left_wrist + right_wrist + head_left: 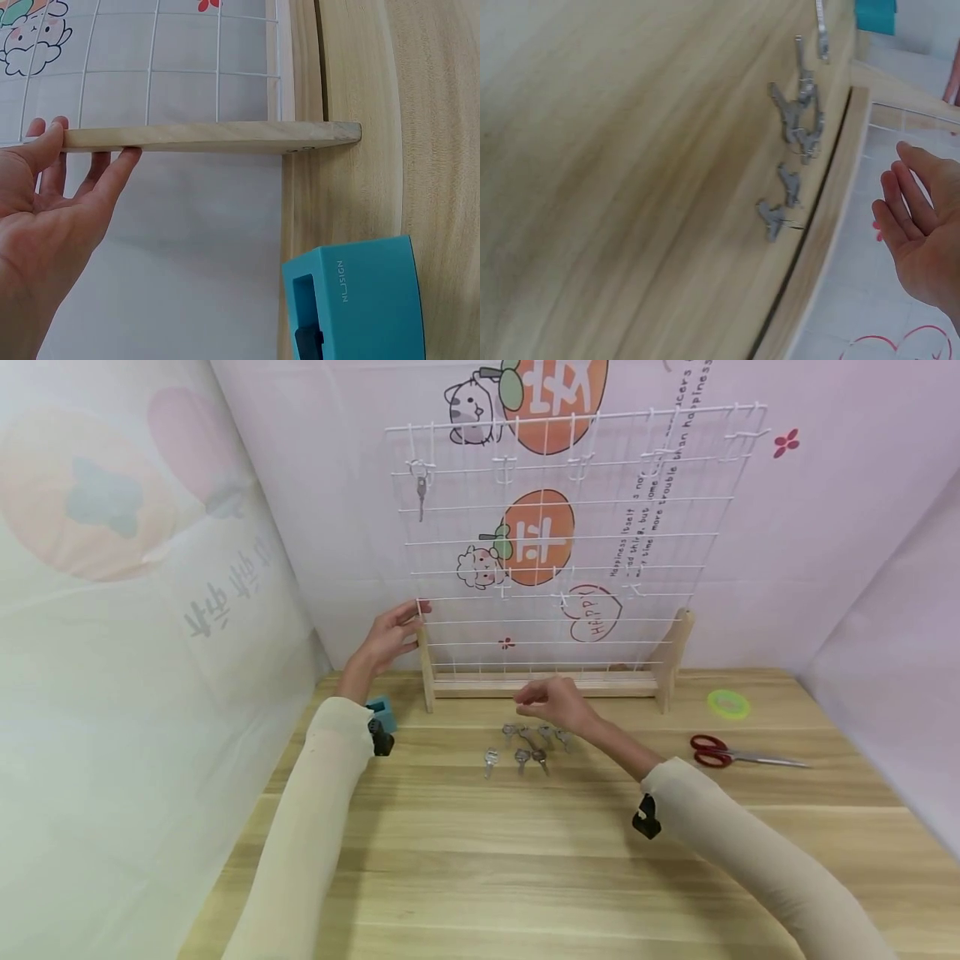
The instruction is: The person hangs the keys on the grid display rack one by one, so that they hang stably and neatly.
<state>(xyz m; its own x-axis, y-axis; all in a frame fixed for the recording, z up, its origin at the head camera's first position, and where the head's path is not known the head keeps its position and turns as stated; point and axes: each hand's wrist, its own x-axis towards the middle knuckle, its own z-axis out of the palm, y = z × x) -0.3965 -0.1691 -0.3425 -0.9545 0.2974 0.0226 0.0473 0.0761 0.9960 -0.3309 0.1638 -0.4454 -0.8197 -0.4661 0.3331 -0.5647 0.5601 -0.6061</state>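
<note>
Seemingly hanging keys, our left hand gripped the rack; our empty, loosely curved right hand next needed to pinch one.

The wood-grained counter carries loose keys toward twelve o'clock, the wooden rack stand beyond, a teal block at ten, red-handled scissors and a yellow-green disc around two.

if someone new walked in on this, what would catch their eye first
Probably the tall white wire rack on its wooden stand, filling the top middle of the head view, with a lone key hanging near its upper left corner. Next would likely come the loose keys scattered on the table in front of the stand, and the red-handled scissors lying to their right.
</note>
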